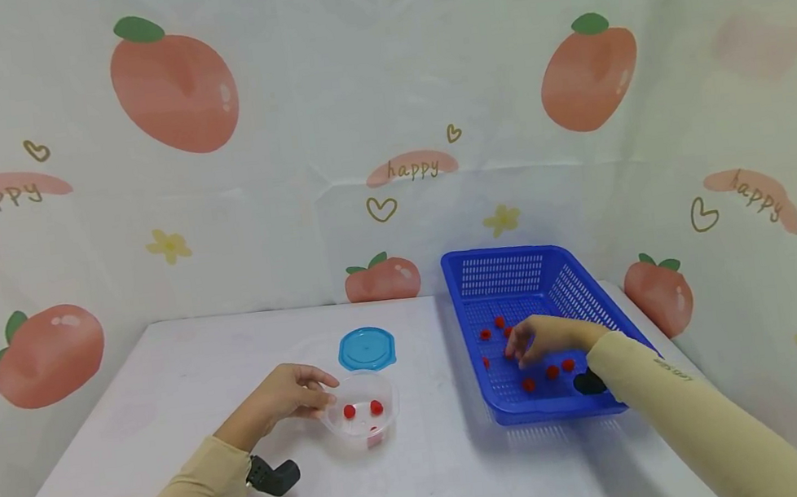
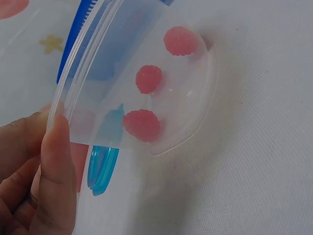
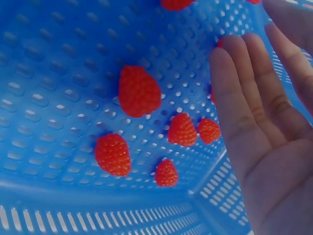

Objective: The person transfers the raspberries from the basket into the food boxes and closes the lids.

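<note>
My left hand [image 1: 290,396] pinches the rim of a clear plastic container [image 2: 105,93] between thumb and fingers, with the container on the table. Three red raspberries [image 2: 148,79] lie inside it. On the right, my right hand [image 1: 545,336] reaches into a blue plastic basket [image 1: 557,411]. Several more raspberries [image 3: 139,91] are scattered over the basket's perforated floor. The right fingers [image 3: 227,90] look fairly straight, and no raspberry shows in their grasp. One raspberry is partly hidden behind those fingertips.
A blue lid [image 1: 367,348] lies just behind the clear container. White cloth covers the table [image 1: 432,474], and a printed backdrop [image 1: 282,130] rises at the back and sides. The basket's raised walls surround the right hand.
</note>
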The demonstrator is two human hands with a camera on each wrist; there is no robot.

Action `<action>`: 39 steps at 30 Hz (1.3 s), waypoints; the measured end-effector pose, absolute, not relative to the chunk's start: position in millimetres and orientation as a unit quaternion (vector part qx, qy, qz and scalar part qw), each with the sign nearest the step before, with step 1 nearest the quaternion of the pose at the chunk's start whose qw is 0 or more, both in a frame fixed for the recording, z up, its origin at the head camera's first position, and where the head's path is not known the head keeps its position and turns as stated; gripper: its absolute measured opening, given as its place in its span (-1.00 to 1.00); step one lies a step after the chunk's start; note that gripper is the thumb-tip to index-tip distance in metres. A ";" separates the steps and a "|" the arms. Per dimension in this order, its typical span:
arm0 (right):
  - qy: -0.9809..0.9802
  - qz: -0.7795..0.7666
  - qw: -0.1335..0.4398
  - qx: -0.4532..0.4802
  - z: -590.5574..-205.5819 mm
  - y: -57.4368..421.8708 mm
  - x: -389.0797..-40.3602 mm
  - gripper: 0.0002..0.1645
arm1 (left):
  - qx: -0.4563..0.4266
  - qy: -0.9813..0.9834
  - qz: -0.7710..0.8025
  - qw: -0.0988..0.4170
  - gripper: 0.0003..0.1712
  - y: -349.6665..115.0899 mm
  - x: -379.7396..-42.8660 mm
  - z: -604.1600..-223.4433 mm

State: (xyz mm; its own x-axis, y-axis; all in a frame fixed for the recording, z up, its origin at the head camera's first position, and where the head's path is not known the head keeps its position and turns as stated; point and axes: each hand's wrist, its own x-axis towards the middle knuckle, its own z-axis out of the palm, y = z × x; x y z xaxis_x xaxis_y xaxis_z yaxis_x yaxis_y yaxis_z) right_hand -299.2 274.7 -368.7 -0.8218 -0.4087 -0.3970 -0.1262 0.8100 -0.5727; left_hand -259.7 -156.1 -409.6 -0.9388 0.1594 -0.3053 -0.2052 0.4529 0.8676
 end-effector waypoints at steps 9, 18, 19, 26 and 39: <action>0.922 -0.211 0.307 -0.107 -370.5 270.1 -292.8 -0.74 | -0.012 0.833 0.524 0.176 -0.67 -156.6 -260.4 -410.4; 0.927 -0.173 0.319 -0.097 -373.2 267.7 -291.0 -0.71 | -0.005 0.832 0.525 0.177 -0.68 -157.1 -260.6 -409.7; 0.928 -0.169 0.318 -0.098 -373.6 267.0 -291.2 -0.71 | -0.005 0.832 0.525 0.177 -0.68 -157.1 -260.5 -409.6; 0.929 -0.151 0.320 -0.106 -375.1 262.3 -291.8 -0.74 | -0.004 0.834 0.522 0.175 -0.69 -156.6 -259.5 -409.4; 0.924 -0.184 0.313 -0.118 -374.7 265.1 -293.8 -0.82 | -0.009 0.832 0.526 0.178 -0.69 -156.1 -257.1 -406.7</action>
State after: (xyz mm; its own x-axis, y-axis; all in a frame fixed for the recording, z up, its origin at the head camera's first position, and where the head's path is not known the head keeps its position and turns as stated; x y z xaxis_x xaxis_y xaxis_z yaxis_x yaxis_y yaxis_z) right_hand -293.8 265.1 -374.7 -0.7764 -0.3326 -0.5353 -0.1019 0.9045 -0.4142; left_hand -257.1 -156.1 -406.7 -0.9368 0.1715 -0.3049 -0.2019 0.4467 0.8716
